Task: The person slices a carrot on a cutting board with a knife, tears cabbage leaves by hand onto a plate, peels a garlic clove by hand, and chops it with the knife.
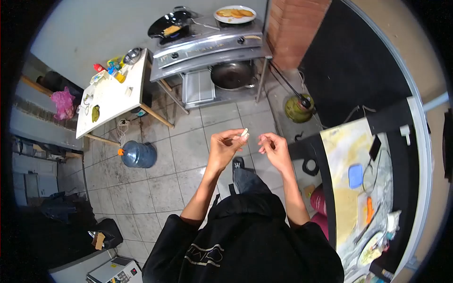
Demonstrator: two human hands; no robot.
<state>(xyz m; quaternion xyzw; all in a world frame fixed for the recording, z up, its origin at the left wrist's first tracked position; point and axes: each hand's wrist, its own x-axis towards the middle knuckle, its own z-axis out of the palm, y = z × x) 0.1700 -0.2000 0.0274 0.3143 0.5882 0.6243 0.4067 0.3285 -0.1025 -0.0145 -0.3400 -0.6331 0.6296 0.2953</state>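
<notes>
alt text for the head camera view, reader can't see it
A person's bare left hand pinches a small pale piece over a grey tiled floor, the right hand loosely curled beside it. Ahead, a silvery metal stove bears a black round wok and a white oval plate of golden-brown food; a white rectangular table stands left, a cluttered marbled counter right.

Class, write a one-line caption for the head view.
Left hand pinches a small pale piece, right hand close by; ahead, a stove bears a wok and plate.
</notes>
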